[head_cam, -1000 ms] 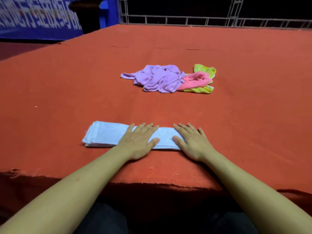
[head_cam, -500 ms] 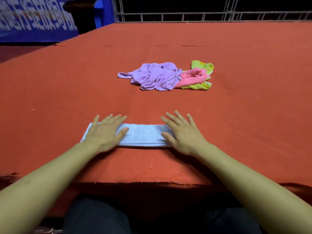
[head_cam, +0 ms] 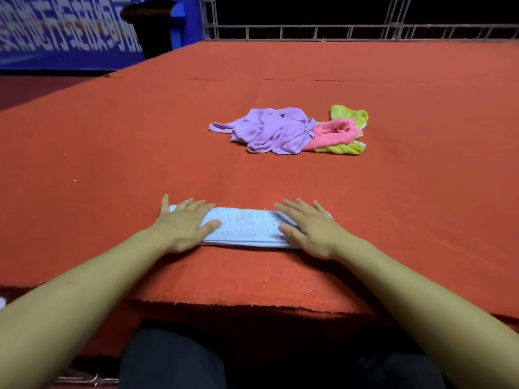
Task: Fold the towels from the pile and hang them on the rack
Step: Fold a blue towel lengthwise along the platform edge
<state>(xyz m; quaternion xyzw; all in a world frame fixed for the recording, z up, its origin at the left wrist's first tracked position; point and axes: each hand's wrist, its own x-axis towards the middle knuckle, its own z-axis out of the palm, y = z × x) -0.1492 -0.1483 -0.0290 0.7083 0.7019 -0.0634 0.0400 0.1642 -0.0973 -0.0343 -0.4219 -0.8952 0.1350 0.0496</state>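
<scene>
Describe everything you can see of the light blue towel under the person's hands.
The light blue towel looks like terry cloth, folded into a long narrow band with layered edges showing along its near side. It lies flat near the front edge of the red table. The left hand and right hand press flat on its two ends.

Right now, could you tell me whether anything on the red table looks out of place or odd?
Nothing looks damaged or spilled. The blue towel lies folded in a neat strip under the left hand and right hand. The purple towel, pink towel and yellow-green towel sit crumpled, unfolded.
</scene>
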